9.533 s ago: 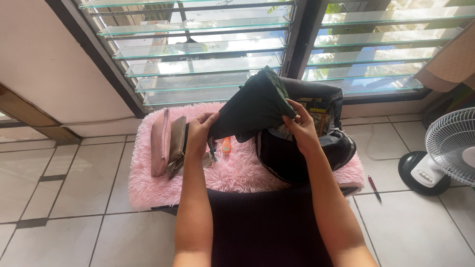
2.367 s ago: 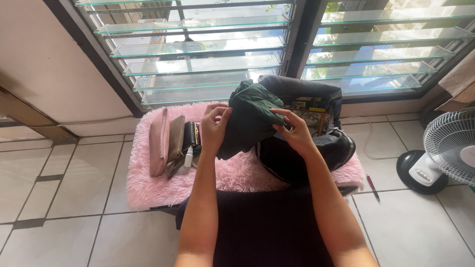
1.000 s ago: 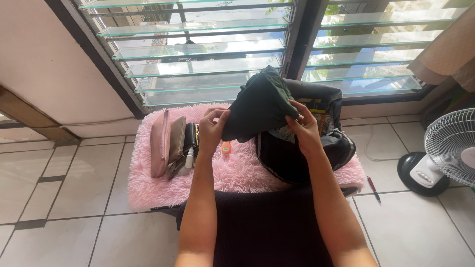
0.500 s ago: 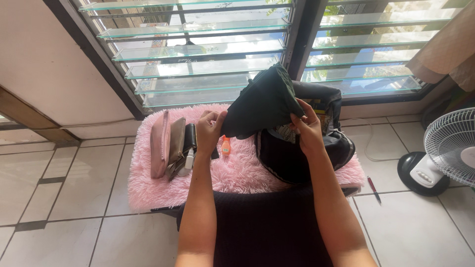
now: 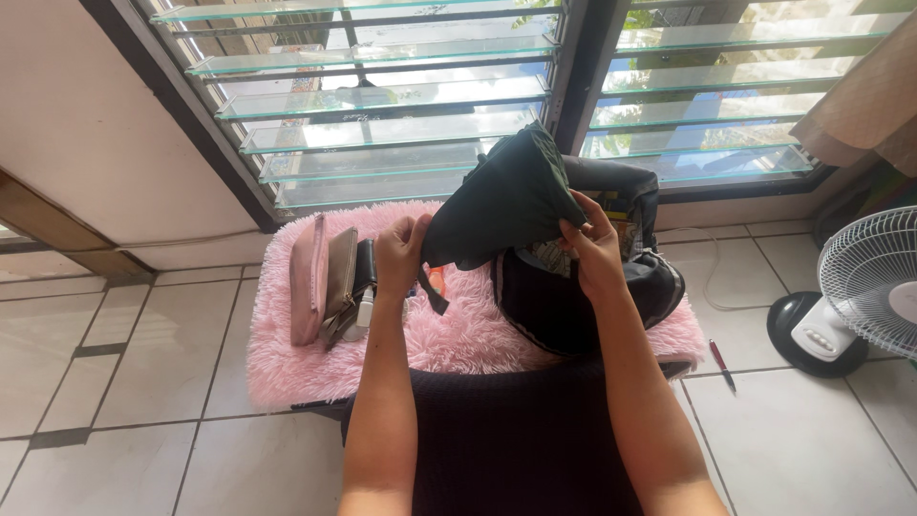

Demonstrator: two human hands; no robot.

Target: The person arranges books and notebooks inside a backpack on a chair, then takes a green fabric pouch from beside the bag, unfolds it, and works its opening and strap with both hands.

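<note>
Left hand (image 5: 399, 250): fingers pinched on the lower left edge of a dark green cloth (image 5: 501, 201). Right hand (image 5: 594, 250): pinching the cloth's right edge. Cloth: held up between both hands, above a pink fluffy mat (image 5: 458, 334) and in front of an open dark bag (image 5: 611, 277).

Mat: lies below a glass louvre window (image 5: 382, 96), on a pale tiled floor (image 5: 143, 363). On it, left of the left hand: pink pouch (image 5: 308, 277), tan wallet (image 5: 340, 277), small orange bottle (image 5: 436, 280). Floor, right: white fan (image 5: 864, 287), pen (image 5: 720, 363).
</note>
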